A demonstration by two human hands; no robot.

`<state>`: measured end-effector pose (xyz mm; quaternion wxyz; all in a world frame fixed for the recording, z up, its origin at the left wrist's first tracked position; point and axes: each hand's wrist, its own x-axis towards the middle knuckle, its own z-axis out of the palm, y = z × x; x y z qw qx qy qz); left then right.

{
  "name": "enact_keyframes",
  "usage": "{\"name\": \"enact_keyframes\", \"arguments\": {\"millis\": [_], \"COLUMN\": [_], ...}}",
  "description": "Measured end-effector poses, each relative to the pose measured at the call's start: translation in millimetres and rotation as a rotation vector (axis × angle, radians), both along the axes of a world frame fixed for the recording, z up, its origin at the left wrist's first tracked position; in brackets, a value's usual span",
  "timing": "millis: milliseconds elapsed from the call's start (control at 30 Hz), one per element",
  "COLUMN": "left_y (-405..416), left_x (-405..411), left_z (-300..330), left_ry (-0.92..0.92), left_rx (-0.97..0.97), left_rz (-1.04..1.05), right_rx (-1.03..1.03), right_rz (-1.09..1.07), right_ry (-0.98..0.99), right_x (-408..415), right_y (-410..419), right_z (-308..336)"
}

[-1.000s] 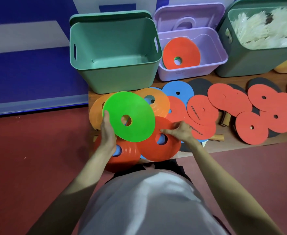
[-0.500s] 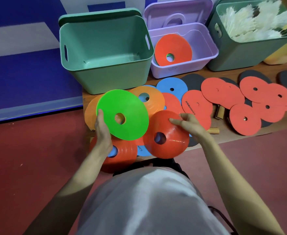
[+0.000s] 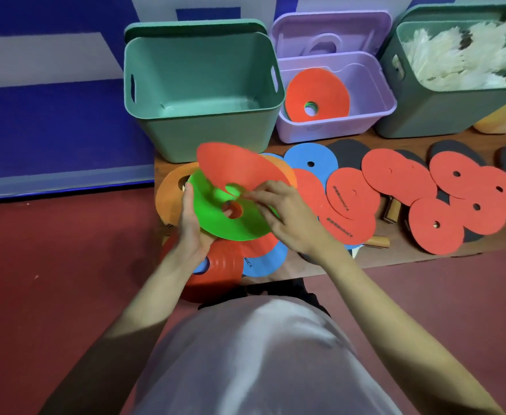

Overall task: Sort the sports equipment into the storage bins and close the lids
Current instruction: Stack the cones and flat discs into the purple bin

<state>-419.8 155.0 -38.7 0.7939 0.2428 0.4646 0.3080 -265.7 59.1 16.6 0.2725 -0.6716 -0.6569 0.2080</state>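
Teal and empty, the large plastic bin (image 3: pixel 201 94) stands at twelve o'clock, while below it the left hand (image 3: pixel 190 226) grips a green flat disc cone (image 3: pixel 230 214) and the right hand (image 3: pixel 287 214) pinches a tilted red-orange disc cone (image 3: pixel 239 169) over it, which may slide off that light pinch.

The red cone (image 3: pixel 239 169) (motion-blurred) hides much of the green cone (image 3: pixel 216 211) beneath.

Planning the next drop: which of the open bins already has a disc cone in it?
The small purple bin, between the two green ones: a red disc cone leans inside. The left green bin shows only bare floor; the right green bin holds white feathery items.
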Motion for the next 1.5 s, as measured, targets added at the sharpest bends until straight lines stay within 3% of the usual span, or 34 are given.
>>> {"name": "enact_keyframes", "arguments": {"millis": [200, 567, 733, 833, 1000, 1500], "left_y": [-2.8, -5.4, 3.4, 2.4, -7.0, -9.4], "left_x": [-18.9, -60.4, -89.8, -108.0, -126.5, -128.2], "left_z": [-1.2, 13.0, 4.9, 0.6, -1.4, 6.9], "left_ry": [-0.04, -0.079, -0.064, -0.056, -0.062, -0.048], "left_rx": [-0.053, -0.023, -0.043, -0.028, -0.062, -0.035], "left_rz": [0.106, 0.259, 0.537, 0.644, 0.751, 0.763], "right_rx": [-0.181, -0.217, 0.001, -0.017, -0.418, -0.444], "right_rz": [0.229, 0.354, 0.14, -0.039, 0.082, 0.179], "right_ry": [-0.029, -0.024, 0.118, 0.186, -0.017, -0.342], "right_x": [-28.3, -54.7, -61.9, -62.7, -68.6, -94.7], "right_y": [2.0, 26.8, 25.4, 22.5, 24.5, 44.1], "right_z": [-12.3, -22.1, -37.6, -52.5, -89.0, -103.6]}}
